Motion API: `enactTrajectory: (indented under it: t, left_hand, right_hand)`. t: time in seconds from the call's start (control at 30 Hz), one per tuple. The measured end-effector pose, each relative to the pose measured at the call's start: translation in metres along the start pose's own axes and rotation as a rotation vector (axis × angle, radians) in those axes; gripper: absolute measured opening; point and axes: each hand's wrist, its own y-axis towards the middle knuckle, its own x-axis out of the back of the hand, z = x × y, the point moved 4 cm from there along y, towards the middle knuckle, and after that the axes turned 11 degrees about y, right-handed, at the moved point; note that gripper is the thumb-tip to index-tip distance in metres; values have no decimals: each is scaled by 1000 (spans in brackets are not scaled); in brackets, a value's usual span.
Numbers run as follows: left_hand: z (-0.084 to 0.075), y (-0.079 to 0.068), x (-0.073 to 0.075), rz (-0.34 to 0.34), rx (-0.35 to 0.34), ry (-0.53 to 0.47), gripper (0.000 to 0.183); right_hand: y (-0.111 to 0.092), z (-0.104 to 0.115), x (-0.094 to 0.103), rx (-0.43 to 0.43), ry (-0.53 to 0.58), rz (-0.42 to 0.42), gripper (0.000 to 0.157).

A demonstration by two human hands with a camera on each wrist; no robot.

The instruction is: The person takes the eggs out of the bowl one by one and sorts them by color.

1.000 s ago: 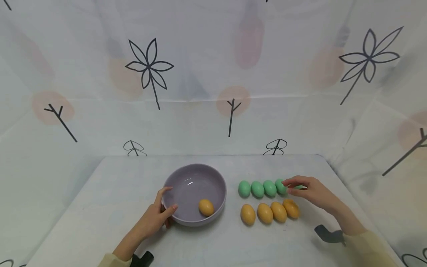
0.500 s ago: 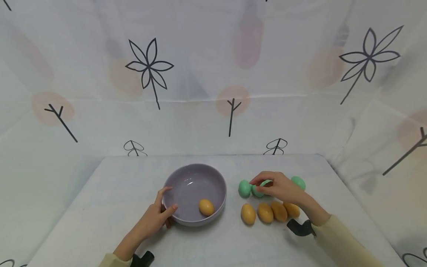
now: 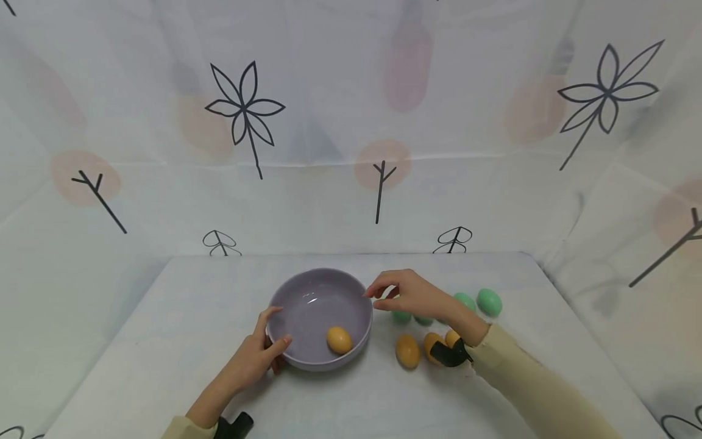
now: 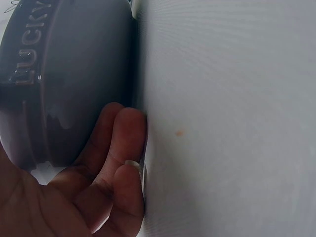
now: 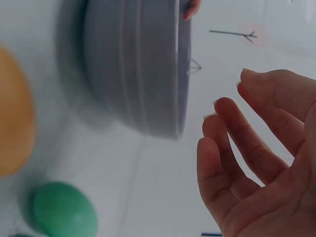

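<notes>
My left hand point(image 3: 253, 356) grips the near left side of a round purple bowl point(image 3: 312, 305), thumb and a finger at its rim. In the left wrist view, other fingers point(image 4: 129, 133) lie low against the bowl's outer wall, by the tabletop. One yellow egg point(image 3: 339, 341) lies inside the bowl. Beside the bowl's right rim hovers my right hand point(image 3: 414, 295), fingers loosely bent, holding nothing; the right wrist view shows a gap between thumb and fingers. Under and behind that hand are green eggs point(image 3: 490, 302), with a row of yellow eggs point(image 3: 408, 351) nearer, partly hidden by the wrist.
A white cloth-covered table point(image 3: 181, 317) carries everything. Patterned white fabric point(image 3: 329, 201) hangs behind and at the sides. A dark wrist mount point(image 3: 451, 353) sits on the right wrist above the yellow eggs, and another mount point(image 3: 234, 427) is on the left wrist.
My right hand has swept left from the right end of the green row, over the eggs, to the bowl's right rim. The left hand and bowl have stayed put.
</notes>
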Motion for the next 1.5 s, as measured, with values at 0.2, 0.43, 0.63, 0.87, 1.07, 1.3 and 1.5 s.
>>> enactTrajectory:
  t: [0.2, 0.43, 0.63, 0.87, 1.07, 1.3, 1.5]
  left_hand:
    - [0, -1, 0, -2, -18, -1, 67]
    - [2, -1, 0, -10, -2, -15, 68]
    - [5, -1, -2, -11, 26, 7, 67]
    - [6, -1, -3, -14, 23, 2, 68]
    - [4, -1, -1, -10, 24, -4, 67]
    - [3, 0, 0, -10, 5, -2, 68]
    - [4, 0, -2, -12, 5, 19, 67]
  right_hand:
    - [29, 16, -19, 48, -13, 117, 22]
    - [55, 26, -38, 34, -69, 263, 26]
    - [72, 26, -55, -63, -149, 431, 31]
    - [88, 22, -69, -249, -259, 584, 31]
    - [93, 16, -71, -406, -288, 635, 30]
    - [92, 7, -74, -483, -261, 649, 31]
    - [94, 2, -79, -494, -248, 654, 30]
